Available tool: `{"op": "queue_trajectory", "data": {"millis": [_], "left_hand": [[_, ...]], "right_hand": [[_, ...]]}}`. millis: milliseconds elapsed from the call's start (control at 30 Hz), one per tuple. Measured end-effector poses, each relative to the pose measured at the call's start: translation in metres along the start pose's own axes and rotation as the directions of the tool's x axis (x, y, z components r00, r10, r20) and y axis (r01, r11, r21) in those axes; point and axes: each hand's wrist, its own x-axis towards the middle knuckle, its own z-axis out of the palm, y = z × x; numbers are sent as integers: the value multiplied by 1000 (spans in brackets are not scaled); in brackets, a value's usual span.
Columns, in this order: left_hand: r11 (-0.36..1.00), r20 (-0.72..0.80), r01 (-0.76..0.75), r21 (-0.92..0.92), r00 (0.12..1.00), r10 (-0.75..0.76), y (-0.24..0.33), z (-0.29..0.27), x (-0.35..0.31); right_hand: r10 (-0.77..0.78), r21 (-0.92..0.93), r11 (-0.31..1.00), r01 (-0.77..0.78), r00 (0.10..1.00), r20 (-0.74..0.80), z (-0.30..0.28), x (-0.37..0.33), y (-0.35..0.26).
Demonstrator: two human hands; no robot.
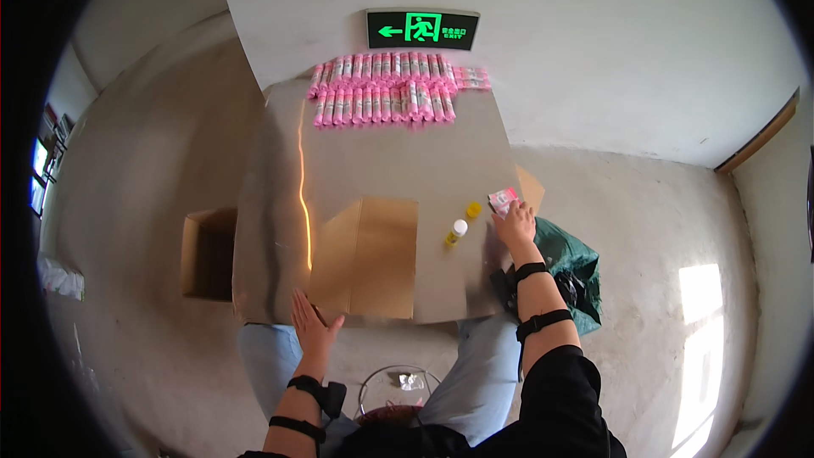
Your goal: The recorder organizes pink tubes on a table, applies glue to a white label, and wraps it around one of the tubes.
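Observation:
My left hand is at the table's near edge, beside the lower left corner of a folded brown cardboard sheet. Its fingers point forward with the thumb apart, and it holds nothing. Over at the table's right edge, my right hand has its fingers and thumb around the near side of a small pink and white printed slip. Left of that hand are a yellow bottle with a white cap and a small round yellow item.
Rows of pink-wrapped rolls line the far side of the metal table. An open cardboard box stands on the left. A dark green bag hangs at the right edge. A round stool is below, between my legs.

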Motion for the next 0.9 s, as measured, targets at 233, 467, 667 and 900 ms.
{"op": "queue_trajectory", "data": {"millis": [233, 467, 667, 900], "left_hand": [[1000, 53, 25, 19, 998, -26, 6, 0, 0], [999, 17, -9, 36, 1000, 8, 9, -2, 2], [1000, 33, 6, 17, 999, -6, 10, -2, 2], [1000, 37, 9, 3, 999, -9, 11, -4, 1]], "right_hand": [[129, -38, 991, -128, 992, 15, 12, 24, -7], [72, 47, 996, -72, 997, 0, 24, 30, 5], [72, 52, 996, -70, 996, -42, 32, 31, 12], [82, 58, 995, -79, 995, -58, 33, 30, 13]]}}
